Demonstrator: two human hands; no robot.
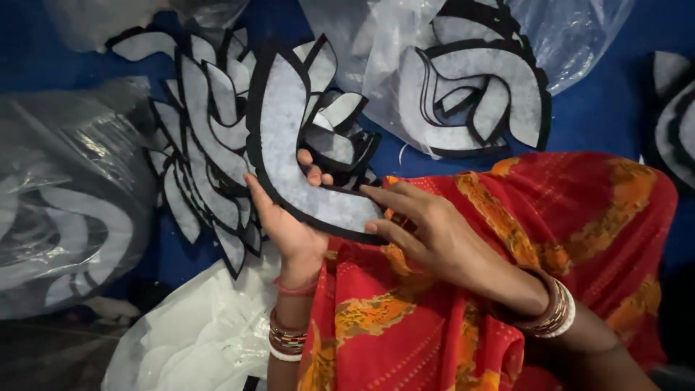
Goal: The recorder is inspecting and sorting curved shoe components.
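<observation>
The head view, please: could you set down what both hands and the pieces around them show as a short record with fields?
held piece: curved grey felt cutout with black edge, upright
left hand: left hand grips the cutout's lower curve, thumb in front
right hand: right hand with fingers on the cutout's lower tip
lap: red and orange cloth
behind: pile of similar cutouts on blue surface
bags: clear plastic bag of cutouts at left; another at top
</observation>
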